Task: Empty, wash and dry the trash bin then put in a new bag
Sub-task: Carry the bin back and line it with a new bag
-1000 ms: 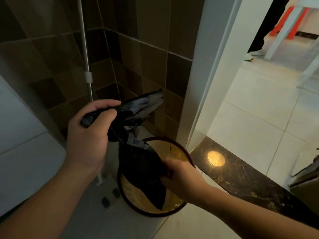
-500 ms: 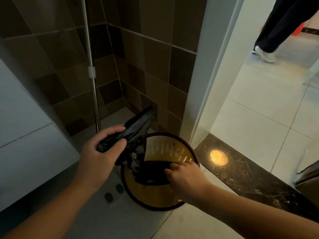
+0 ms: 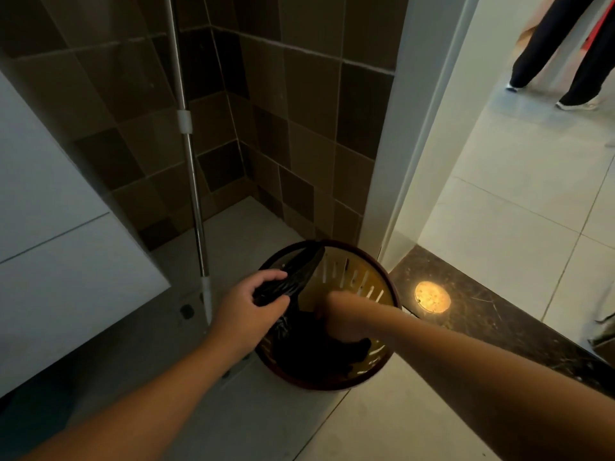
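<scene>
Dim brown-tiled bathroom corner by the doorway: I judge we're at the final step, my left hand (image 3: 248, 306) pinching the black bag (image 3: 289, 279) at the bin (image 3: 394, 287) rim, my right hand (image 3: 341, 319) plunged inside, grip hidden.

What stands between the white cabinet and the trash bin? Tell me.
In the head view, a metal mop pole stands on the floor between the white cabinet and the trash bin; the left hand reaches across nearer the bin.
</scene>
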